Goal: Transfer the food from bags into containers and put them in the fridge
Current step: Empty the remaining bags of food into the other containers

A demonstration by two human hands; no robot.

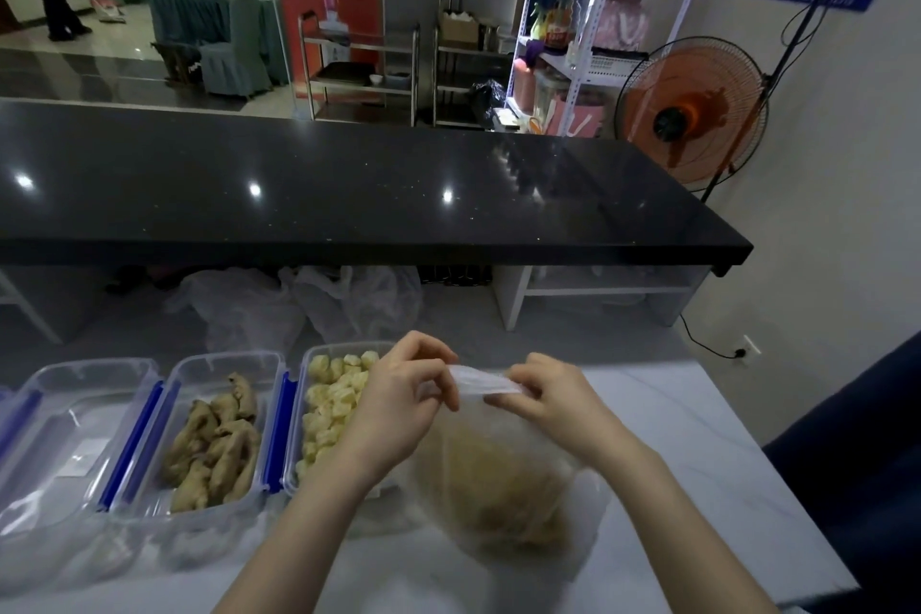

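Observation:
A translucent plastic bag (pixel 503 484) of brownish food stands on the white table in front of me. My left hand (pixel 398 409) and my right hand (pixel 543 396) both pinch the twisted top of the bag, one at each side. Three clear containers with blue clips line up to the left. The nearest container (pixel 319 354) holds pale yellow cubes, partly hidden by my left hand. The middle container (pixel 227 359) holds brown ginger-like pieces. The left container (pixel 89 366) holds no food.
The white marble table (pixel 697 439) ends at the right, where a dark chair (pixel 857 454) stands. Empty crumpled plastic bags (pixel 309 304) lie behind the containers. A raised black counter (pixel 349 194) runs across ahead. An orange fan (pixel 692 115) stands at the far right.

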